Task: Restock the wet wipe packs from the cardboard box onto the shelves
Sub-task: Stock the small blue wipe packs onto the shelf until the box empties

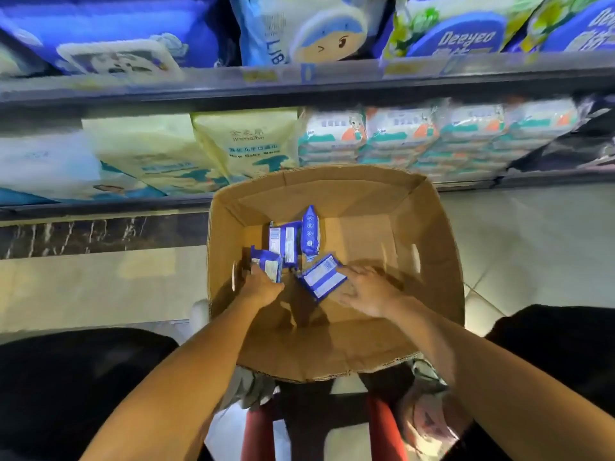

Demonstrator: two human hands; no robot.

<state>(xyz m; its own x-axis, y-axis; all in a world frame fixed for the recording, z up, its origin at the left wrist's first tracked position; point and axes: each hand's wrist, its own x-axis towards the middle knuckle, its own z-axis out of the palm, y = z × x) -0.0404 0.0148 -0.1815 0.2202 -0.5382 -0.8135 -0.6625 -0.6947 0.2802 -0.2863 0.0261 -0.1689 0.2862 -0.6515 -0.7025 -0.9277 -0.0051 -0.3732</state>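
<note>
Four blue wet wipe packs lie in one cardboard box, with two hands inside.

**Shelves, box and floor**

I see the lower shelf carrying cream baby-wipe bags and stacked white wipe packs. The upper shelf holds blue bags. The cardboard box, on the tiled floor, holds four blue wet wipe packs.

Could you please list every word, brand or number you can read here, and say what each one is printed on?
"Deeyeo": green and blue pack, top shelf.
"New Baby Wipes", partly blurred: cream pack, lower shelf.
"LIB", cut off: cartoon-face pack, top shelf.
Too small or blurred: blue wipe packs in the cardboard box, shelf price tags, white stacked packs.
</note>
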